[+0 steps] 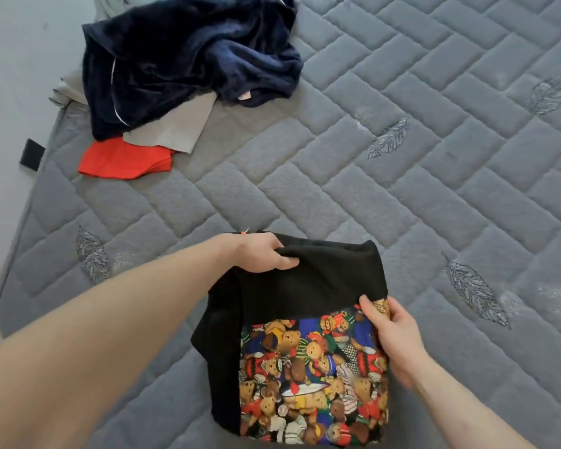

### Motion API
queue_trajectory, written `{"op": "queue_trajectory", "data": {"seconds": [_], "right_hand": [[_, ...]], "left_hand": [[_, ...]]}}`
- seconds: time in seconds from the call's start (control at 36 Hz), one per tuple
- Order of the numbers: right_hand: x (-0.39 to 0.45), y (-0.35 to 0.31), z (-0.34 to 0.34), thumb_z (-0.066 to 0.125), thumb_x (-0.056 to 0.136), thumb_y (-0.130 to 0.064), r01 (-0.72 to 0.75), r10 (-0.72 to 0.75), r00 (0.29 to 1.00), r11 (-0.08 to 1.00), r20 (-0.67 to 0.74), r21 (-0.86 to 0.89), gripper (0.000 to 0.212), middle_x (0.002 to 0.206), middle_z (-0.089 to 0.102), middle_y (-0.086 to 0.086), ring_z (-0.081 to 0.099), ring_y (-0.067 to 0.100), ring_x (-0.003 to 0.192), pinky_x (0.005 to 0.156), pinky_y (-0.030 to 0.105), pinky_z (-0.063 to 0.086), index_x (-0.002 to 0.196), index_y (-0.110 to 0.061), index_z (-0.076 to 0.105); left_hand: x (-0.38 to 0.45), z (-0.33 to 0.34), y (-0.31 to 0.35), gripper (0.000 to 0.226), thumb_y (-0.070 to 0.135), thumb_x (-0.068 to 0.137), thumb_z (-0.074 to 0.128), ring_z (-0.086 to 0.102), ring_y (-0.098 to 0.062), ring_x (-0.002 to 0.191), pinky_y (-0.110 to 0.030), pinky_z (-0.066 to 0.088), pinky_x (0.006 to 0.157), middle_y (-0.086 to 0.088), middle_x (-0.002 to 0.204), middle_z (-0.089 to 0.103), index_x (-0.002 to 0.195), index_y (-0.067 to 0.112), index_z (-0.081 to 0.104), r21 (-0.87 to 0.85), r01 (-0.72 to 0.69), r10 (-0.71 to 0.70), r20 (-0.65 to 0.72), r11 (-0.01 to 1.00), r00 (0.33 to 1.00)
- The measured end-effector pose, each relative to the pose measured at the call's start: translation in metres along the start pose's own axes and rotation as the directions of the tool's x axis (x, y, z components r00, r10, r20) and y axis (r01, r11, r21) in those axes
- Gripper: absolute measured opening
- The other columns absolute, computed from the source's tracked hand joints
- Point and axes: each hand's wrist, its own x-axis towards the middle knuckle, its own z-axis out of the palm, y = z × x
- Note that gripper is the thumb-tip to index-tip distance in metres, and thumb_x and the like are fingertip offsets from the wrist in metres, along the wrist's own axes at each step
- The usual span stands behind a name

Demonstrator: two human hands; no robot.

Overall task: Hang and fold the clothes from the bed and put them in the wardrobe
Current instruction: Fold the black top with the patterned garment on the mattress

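1. Here, a black top (308,283) with a teddy-bear print panel (314,380) lies partly folded on the near part of the grey quilted bed (402,176), its black upper part turned down over the print.
2. The left hand (263,254) grips the far left edge of the black fold, fingers curled round the cloth with the thumb underneath.
3. The right hand (389,322) pinches the right edge of the top where the black fold meets the print, thumb on top and fingers curled behind the cloth.
4. Both forearms reach in from the near edge of the view, the left one crossing low from the left.
5. Well apart, at the far left of the bed, a navy fleece (182,63) lies crumpled on a grey cloth (178,128), and a red cloth (123,160) sticks out just beside and below them.
6. Feather motifs (387,139) are stitched into the bed's quilting.
7. A small black tab (32,154) sits at the bed's left edge.
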Motion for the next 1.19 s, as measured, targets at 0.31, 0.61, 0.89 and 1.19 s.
{"op": "queue_trajectory", "data": {"seconds": [0.31, 0.61, 0.89, 1.19], "right_hand": [[0.014, 0.012, -0.010, 0.074, 0.075, -0.067, -0.042, 0.057, 0.997, 0.954, 0.045, -0.296, 0.071, 0.114, 0.073, -0.001, 0.074, 0.019, 0.097, 0.085, 0.046, 0.062, 0.131, -0.029, 0.054], [0.011, 0.011, -0.006, 0.062, 0.095, -0.047, -0.052, 0.060, 0.997, 0.985, 0.038, -0.167, 0.033, 0.097, 0.079, 0.002, 0.077, 0.022, 0.089, 0.091, 0.048, 0.059, 0.115, -0.021, 0.064], [0.008, 0.012, -0.005, 0.058, 0.099, -0.046, -0.026, 0.031, 0.998, 0.994, 0.045, -0.110, 0.030, 0.100, 0.079, 0.001, 0.076, 0.022, 0.091, 0.089, 0.045, 0.059, 0.118, -0.023, 0.065], [-0.033, 0.000, 0.005, 0.064, 0.097, -0.029, 0.176, -0.185, 0.982, 0.971, -0.044, -0.159, 0.022, 0.100, 0.077, -0.007, 0.075, 0.011, 0.089, 0.086, 0.045, 0.060, 0.119, -0.029, 0.062]], "left_hand": [[-0.018, 0.020, -0.057, 0.142, 0.096, 0.036, 0.070, 0.041, -0.030, 0.140, -0.050, 0.037, 0.116, -0.005, 0.150, 0.039, 0.154, 0.029, 0.028, -0.130, 0.207, -0.238, -0.301, 0.970, 0.924], [-0.036, -0.024, -0.030, 0.023, 0.035, 0.091, 0.075, 0.074, -0.018, 0.104, -0.039, 0.055, 0.098, 0.002, 0.110, 0.077, 0.113, 0.028, 0.075, -0.359, -0.099, 0.142, 0.096, 0.928, 0.985], [0.029, -0.005, -0.023, 0.037, 0.021, 0.093, 0.060, 0.048, -0.021, 0.133, -0.037, 0.039, 0.112, 0.001, 0.152, 0.046, 0.128, 0.031, 0.057, -0.198, -0.014, -0.039, -0.258, 0.980, 0.965], [-0.004, 0.082, -0.008, 0.049, 0.022, 0.085, 0.063, 0.043, -0.024, 0.134, -0.044, 0.032, 0.115, -0.001, 0.145, 0.046, 0.134, 0.023, 0.056, 0.217, -0.194, 0.276, -0.888, 0.957, 0.368]]}}
